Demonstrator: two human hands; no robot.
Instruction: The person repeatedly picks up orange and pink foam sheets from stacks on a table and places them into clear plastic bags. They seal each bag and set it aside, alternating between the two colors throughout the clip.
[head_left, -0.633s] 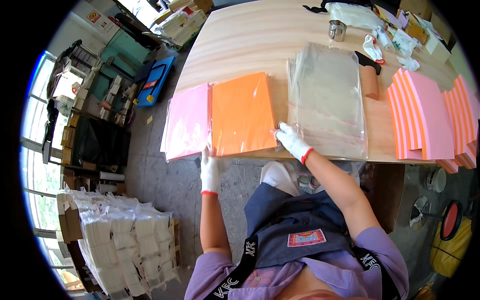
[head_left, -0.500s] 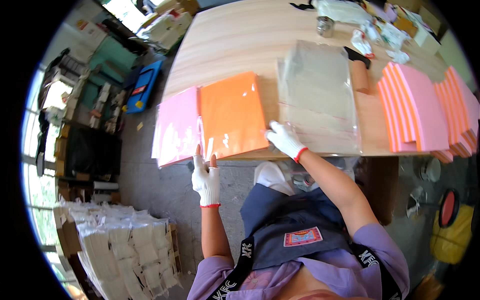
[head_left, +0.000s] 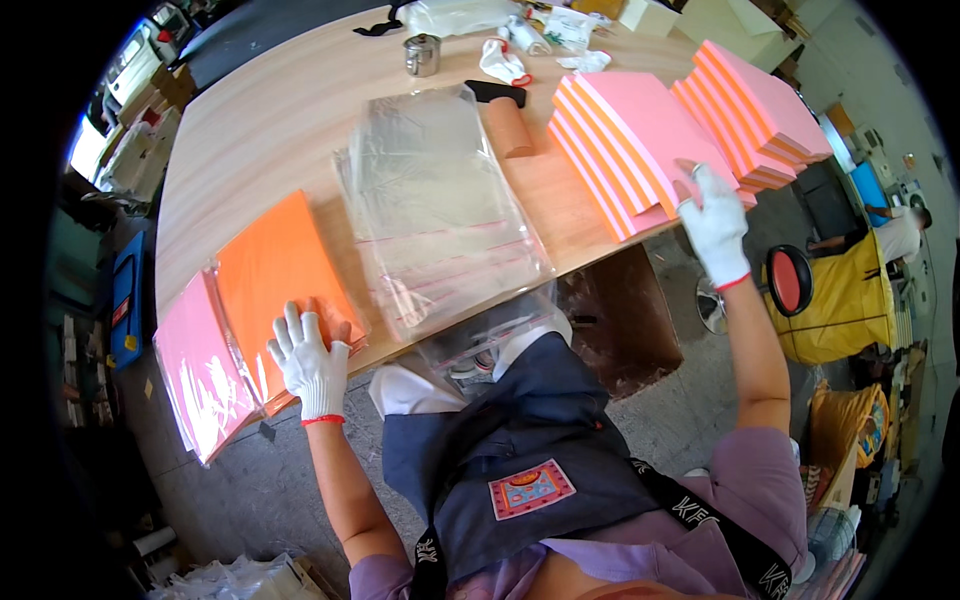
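Note:
My left hand [head_left: 312, 362], in a white knit glove with bare fingertips, lies spread on the near part of an orange pack [head_left: 280, 265] in clear plastic. Left of that pack, a pink pack [head_left: 203, 355] in shiny film overhangs the table's front edge. My right hand [head_left: 716, 225], gloved the same way, reaches to the near corner of a stack of pink and orange sheets [head_left: 640, 130]; its thumb and fingers are apart, on or just over the top pink layer. Between my hands lies a pile of clear plastic bags [head_left: 435, 200], its near end past the edge.
A second pink and orange stack [head_left: 750, 95] stands behind the first. Toward the back are a tan cylinder [head_left: 510, 128], a black object [head_left: 495, 93], a metal cup [head_left: 422, 55] and a white glove [head_left: 503, 62]. A brown box [head_left: 625, 320] sits below the table; a stool [head_left: 790, 280] stands right.
My view has swung right. My right hand has gone from beside the orange pack to the pink and orange stack. My left hand has moved from the packs' near edge onto the orange pack.

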